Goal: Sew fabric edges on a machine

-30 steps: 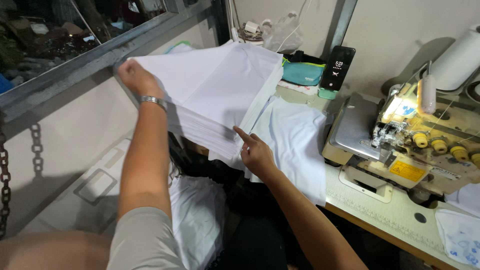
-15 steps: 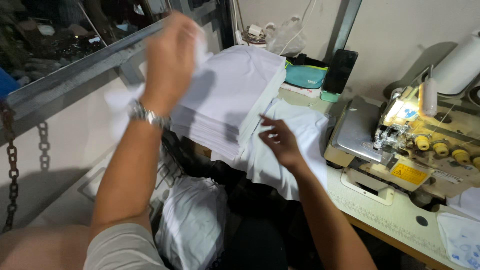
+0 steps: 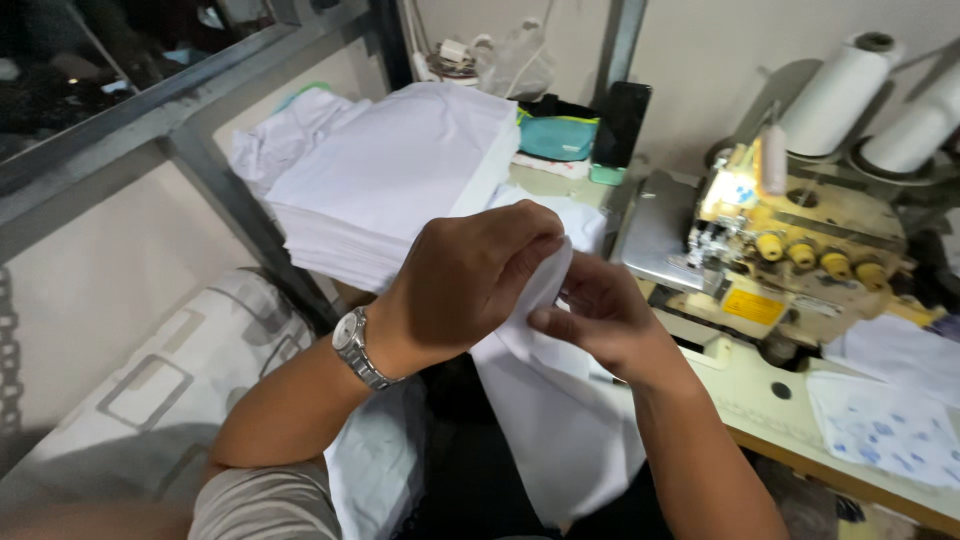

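Note:
My left hand [image 3: 465, 280], with a metal wristwatch on the wrist, and my right hand [image 3: 598, 318] meet in the middle of the view, both gripping one white fabric piece [image 3: 555, 420]. The cloth hangs down from my fingers over my lap. Behind my hands a tall stack of white fabric pieces [image 3: 390, 190] rests on the table's left end. An overlock sewing machine [image 3: 790, 240] stands to the right of my hands.
Two large white thread cones [image 3: 840, 90] sit behind the machine. A dark phone [image 3: 620, 125] leans against the wall beside a teal pouch [image 3: 558, 138]. White patterned cloth scraps [image 3: 890, 425] lie on the table [image 3: 760, 400] at right. A metal frame post [image 3: 235, 195] stands at left.
My left hand has come down from above the stack to the middle, bringing a white piece. My right hand has left the stack and now grips the same piece.

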